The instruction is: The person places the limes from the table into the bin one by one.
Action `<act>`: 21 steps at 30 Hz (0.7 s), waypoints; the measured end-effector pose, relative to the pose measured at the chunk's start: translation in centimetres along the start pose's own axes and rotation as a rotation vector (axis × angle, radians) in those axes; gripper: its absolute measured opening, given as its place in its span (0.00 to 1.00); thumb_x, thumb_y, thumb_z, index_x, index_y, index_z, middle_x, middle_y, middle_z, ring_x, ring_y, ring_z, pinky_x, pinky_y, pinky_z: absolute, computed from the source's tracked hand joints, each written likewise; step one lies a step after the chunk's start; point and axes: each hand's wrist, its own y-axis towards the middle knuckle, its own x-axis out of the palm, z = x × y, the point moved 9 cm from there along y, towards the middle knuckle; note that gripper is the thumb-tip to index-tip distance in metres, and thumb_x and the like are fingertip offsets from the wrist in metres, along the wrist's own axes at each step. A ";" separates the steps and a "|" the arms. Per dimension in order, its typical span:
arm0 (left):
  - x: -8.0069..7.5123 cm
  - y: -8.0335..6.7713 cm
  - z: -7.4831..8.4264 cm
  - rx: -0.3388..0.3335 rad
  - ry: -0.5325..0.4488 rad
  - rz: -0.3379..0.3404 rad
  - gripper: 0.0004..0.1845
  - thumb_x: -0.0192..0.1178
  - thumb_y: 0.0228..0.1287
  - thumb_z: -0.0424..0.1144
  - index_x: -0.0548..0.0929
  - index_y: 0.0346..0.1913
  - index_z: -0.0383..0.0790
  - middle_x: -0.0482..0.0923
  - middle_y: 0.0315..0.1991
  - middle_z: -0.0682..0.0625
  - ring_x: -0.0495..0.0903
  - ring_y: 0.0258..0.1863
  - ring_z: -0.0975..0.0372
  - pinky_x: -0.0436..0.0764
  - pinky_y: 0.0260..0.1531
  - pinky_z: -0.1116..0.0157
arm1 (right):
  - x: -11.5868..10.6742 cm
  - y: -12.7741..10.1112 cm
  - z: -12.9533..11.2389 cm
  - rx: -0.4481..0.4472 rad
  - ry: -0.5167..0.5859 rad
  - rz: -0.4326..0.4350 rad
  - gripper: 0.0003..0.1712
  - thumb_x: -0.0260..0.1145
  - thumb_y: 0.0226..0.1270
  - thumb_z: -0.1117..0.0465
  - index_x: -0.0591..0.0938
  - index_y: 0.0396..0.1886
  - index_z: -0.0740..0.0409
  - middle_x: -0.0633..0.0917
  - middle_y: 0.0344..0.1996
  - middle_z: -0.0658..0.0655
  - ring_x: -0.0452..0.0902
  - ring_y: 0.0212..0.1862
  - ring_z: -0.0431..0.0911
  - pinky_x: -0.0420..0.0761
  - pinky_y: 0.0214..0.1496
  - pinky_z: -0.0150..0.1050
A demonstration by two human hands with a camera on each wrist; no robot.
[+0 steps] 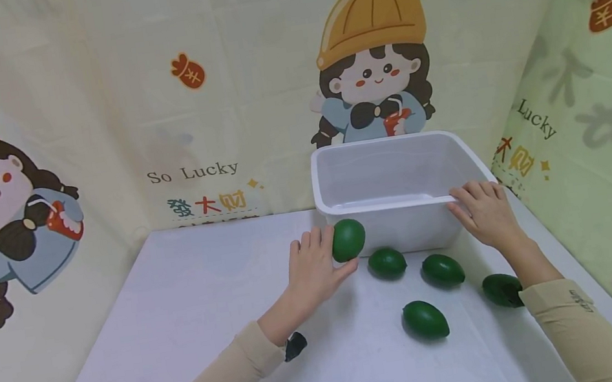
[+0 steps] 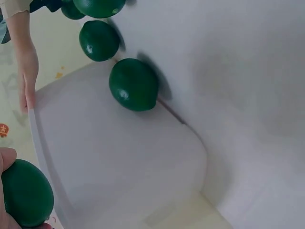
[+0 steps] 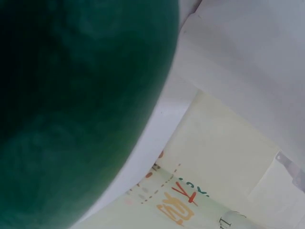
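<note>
Lime (image 1: 348,240) held between thumb and fingers of the left hand (image 1: 312,267), before the left end of the white bin's (image 1: 390,206) near wall. Right hand (image 1: 485,211) grips the bin's near rim at its right corner. Four other limes (image 1: 387,264) lie on the table (image 1: 223,268), the rightmost partly hidden by the right sleeve (image 1: 571,323).

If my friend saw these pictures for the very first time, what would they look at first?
Probably the big cartoon kid on the wall cloth, right behind the white tub. Next might come the shiny green fruit in the left hand, by the tub's front left corner, and four more green ones on the table. The right hand holds the tub near its front right corner.
</note>
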 end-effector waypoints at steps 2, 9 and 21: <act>-0.3 0.3 0.0 0.003 0.001 -0.005 0.33 0.52 0.53 0.66 0.66 0.50 0.41 0.64 0.34 0.49 0.65 0.34 0.57 0.64 0.32 0.62 | 0.1 0.0 0.1 0.000 -0.001 -0.001 0.26 0.40 0.71 0.42 0.70 0.48 0.59 0.69 0.39 0.61 0.60 0.46 0.59 0.53 0.50 0.55; -1.3 1.5 -0.2 0.009 0.003 -0.011 0.35 0.52 0.53 0.66 0.65 0.53 0.42 0.65 0.36 0.49 0.65 0.35 0.57 0.64 0.32 0.62 | 0.1 0.0 0.2 -0.006 0.003 0.011 0.26 0.40 0.71 0.42 0.70 0.48 0.59 0.69 0.39 0.61 0.60 0.45 0.59 0.53 0.50 0.55; -1.5 3.3 -0.4 0.000 -0.006 -0.038 0.36 0.50 0.55 0.66 0.65 0.57 0.41 0.66 0.38 0.49 0.66 0.40 0.57 0.64 0.34 0.62 | 0.1 0.0 0.2 0.000 0.007 0.004 0.25 0.40 0.71 0.42 0.70 0.47 0.58 0.68 0.38 0.60 0.59 0.43 0.59 0.53 0.49 0.55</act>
